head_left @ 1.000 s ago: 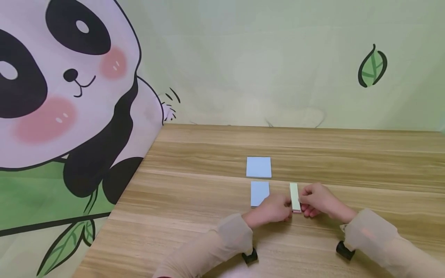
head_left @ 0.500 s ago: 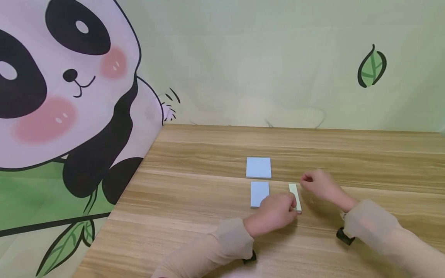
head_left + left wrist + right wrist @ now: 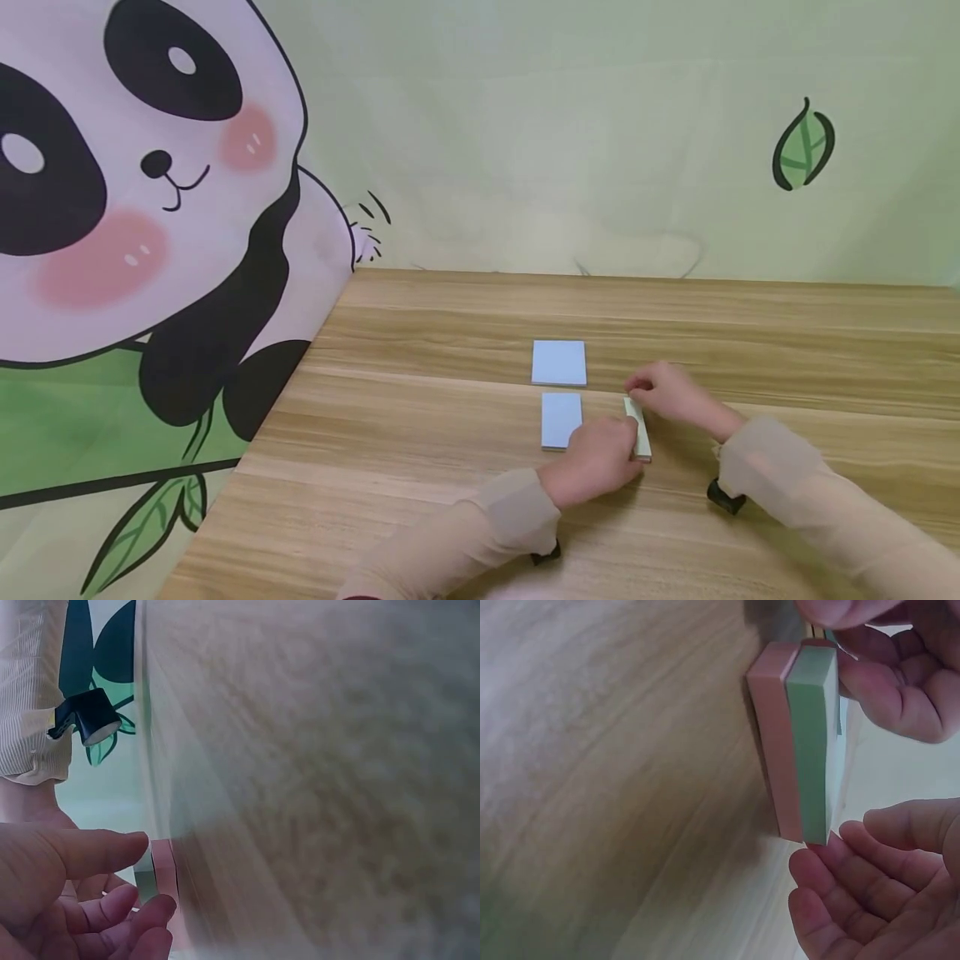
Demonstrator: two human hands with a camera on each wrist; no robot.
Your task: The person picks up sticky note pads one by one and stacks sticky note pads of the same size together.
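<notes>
Wooden bench carries everything, panda backdrop behind it. Two blue pads lie flat in a column: far blue pad, near blue pad. One pink-and-green pad lies just right of them, green layer stacked on pink. Left hand braces its near end with relaxed, uncurled fingers so it stays put; right hand pinches the far end.

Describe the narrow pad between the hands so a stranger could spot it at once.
Start at the wooden table below the panda backdrop, then go to its near middle, where two blue note pads lie one behind the other. Just to their right, between both hands, lies the narrow pad: a slim strip, green layered on pink, not a blue square.
</notes>
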